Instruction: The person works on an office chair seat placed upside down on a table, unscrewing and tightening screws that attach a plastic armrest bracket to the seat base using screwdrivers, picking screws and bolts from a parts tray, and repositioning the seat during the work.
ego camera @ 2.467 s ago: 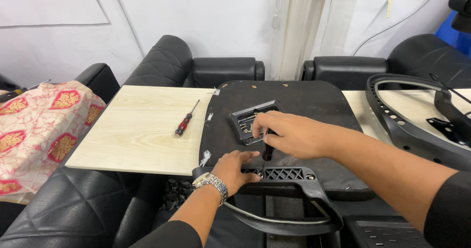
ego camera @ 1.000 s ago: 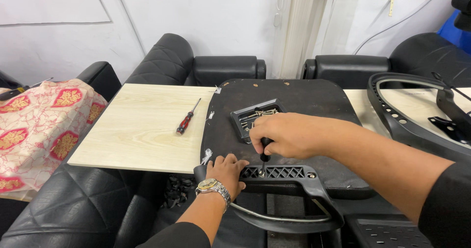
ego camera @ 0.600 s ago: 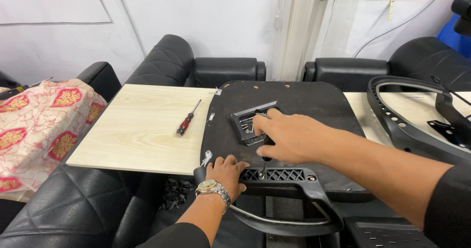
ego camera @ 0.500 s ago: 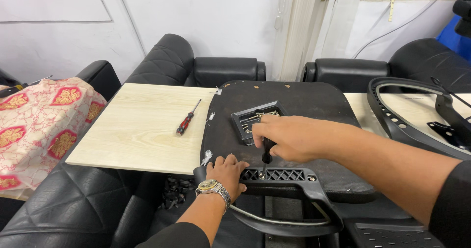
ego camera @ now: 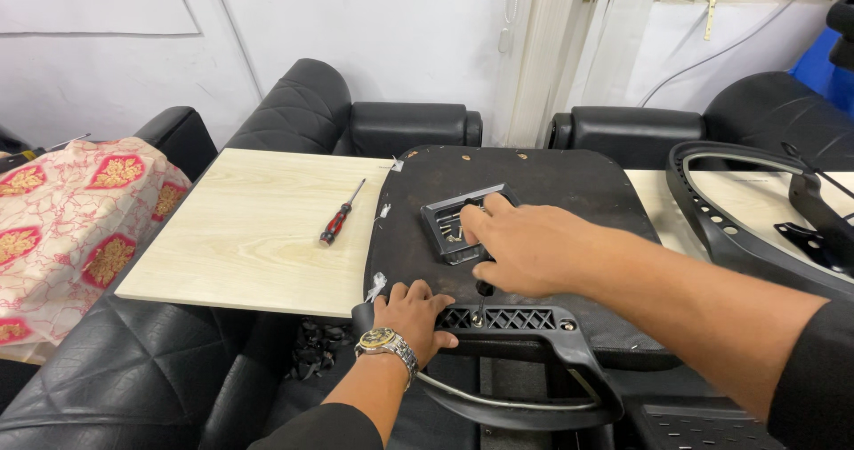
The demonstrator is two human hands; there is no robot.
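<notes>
The black seat pad lies upside down across the wooden board, and everything else sits around it. In the middle of the pad is one small square tray, dark grey, holding a few small metal screws; they are too small to count.

The right hand rests on the pad just beside the tray, on its near right, with the forefinger stretched over the tray's rim. Its fingers are closed around a dark screwdriver handle that stands upright and points down at the near edge of the pad. There the bracket, a black plastic piece with a row of lattice holes, lies flat against the pad's edge, and the tool's tip meets it. From the bracket a curved black armrest loops down and away from the pad.

The left hand, with a metal watch on the wrist, grips the left end of the bracket at the pad's near left corner, fingers curled over the top of it.

Left of the pad, on the bare board, lies a second screwdriver with a red and black handle, well apart from both hands. So two screwdrivers, one tray, one pad. Right of the pad is one black chair back frame, oval and ringed with holes. Black leather sofas stand behind the pad, and a patterned red and cream cloth lies far to its left
</notes>
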